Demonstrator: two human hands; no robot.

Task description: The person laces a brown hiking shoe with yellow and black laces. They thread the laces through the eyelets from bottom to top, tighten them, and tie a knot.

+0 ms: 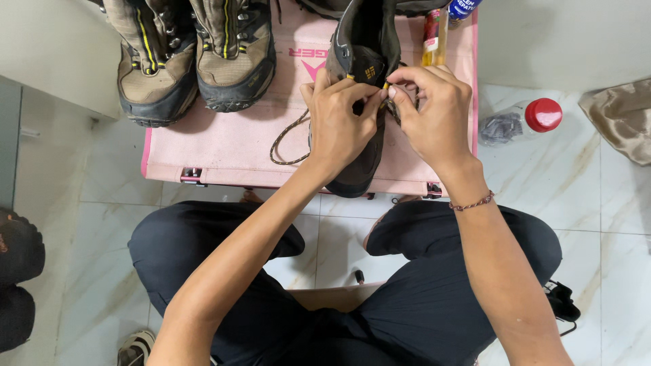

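A low pink fabric-covered stool (224, 146) is being used as the work surface, standing on the pale marble-tiled floor (590, 196) in front of the seated person. On its right part a dark brown hiking boot (359, 47) is being laced. The brown speckled lace (288, 139) is being pinched near the boot's upper eyelets by the fingertips of both hands: the left hand (339, 122) is pressed together on it, and the right hand (434, 112) is pinching the yellow lace tip just beside it. The lacing is judged as only partly done, because a long loop of lace is hanging loose to the left of the boot.

At the far left of the stool a pair of tan and black laced boots (196, 54) is standing, well apart from the hands. A clear plastic bottle with a red cap (522, 120) is lying on the floor at the right, and a beige cloth (624, 118) farther right. Nothing is blocking the hands.
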